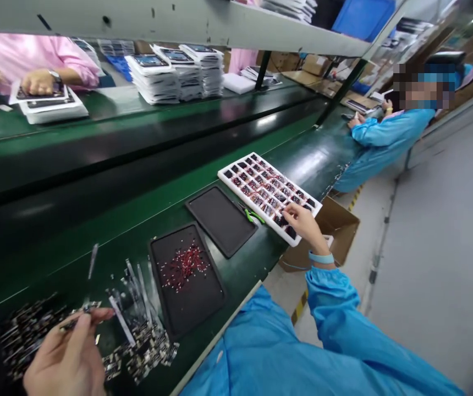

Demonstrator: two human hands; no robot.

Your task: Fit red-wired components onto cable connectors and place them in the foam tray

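Note:
At the lower left, my left hand [69,352] is closed in a pinch on a small circuit board [92,306], with a thin pale strip rising near it. Loose circuit boards [146,352], some with long clear strips, lie in a heap beside that hand. My right hand [302,221] reaches to the near right end of a white compartment tray [224,175] filled with small black parts and red wires. Its fingers are pinched at one compartment; what is between them is too small to make out.
A black tray [179,316] holds short red and black wires [189,264]. Another black tray [220,220] and green-handled pliers [254,215] lie beside the white tray. Below the bench edge stands a cardboard box [339,231]. Co-workers sit across and at the far right.

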